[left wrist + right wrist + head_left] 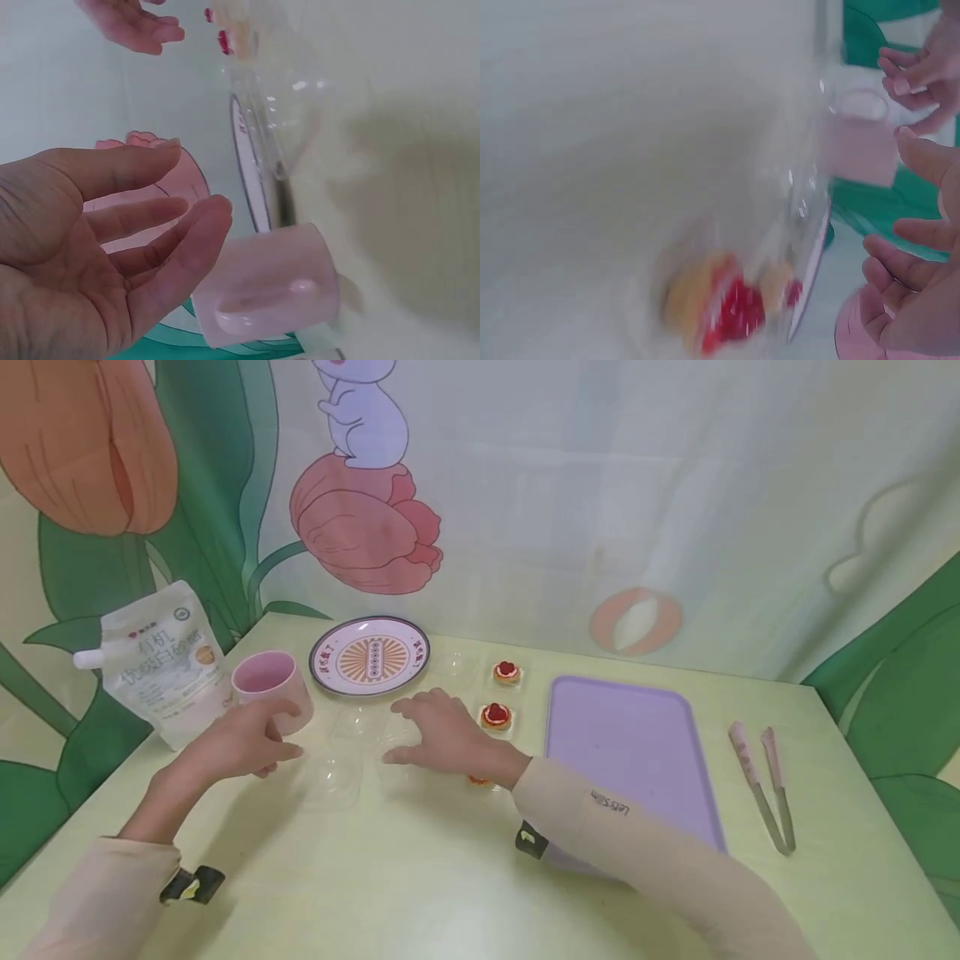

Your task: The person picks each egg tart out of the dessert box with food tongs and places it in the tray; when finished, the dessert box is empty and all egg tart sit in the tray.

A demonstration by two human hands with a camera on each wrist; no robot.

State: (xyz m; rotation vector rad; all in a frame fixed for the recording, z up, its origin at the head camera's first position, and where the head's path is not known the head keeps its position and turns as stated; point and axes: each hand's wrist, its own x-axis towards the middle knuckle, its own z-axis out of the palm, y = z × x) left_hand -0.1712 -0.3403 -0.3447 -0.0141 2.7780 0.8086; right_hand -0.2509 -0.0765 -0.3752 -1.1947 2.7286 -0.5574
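Head view: three tarts (496,717), nearest partly hidden, set out just left of purple tray (622,743), apparently done; clear containers (330,781) farther left look unfilled, presumably remaining. Left hand (243,739), right hand (442,735) left of tray, fingers loose, holding nothing.

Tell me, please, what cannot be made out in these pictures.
Head view: most of the nearest tart, hidden behind the right hand and wrist.
Head view: the exact count of clear containers, transparent and partly covered by that hand.
Head view: part of the purple tray, behind the right sleeve.
Head view: fine print on the pouch, too small.
Right wrist view: details of the red topping, blurred.
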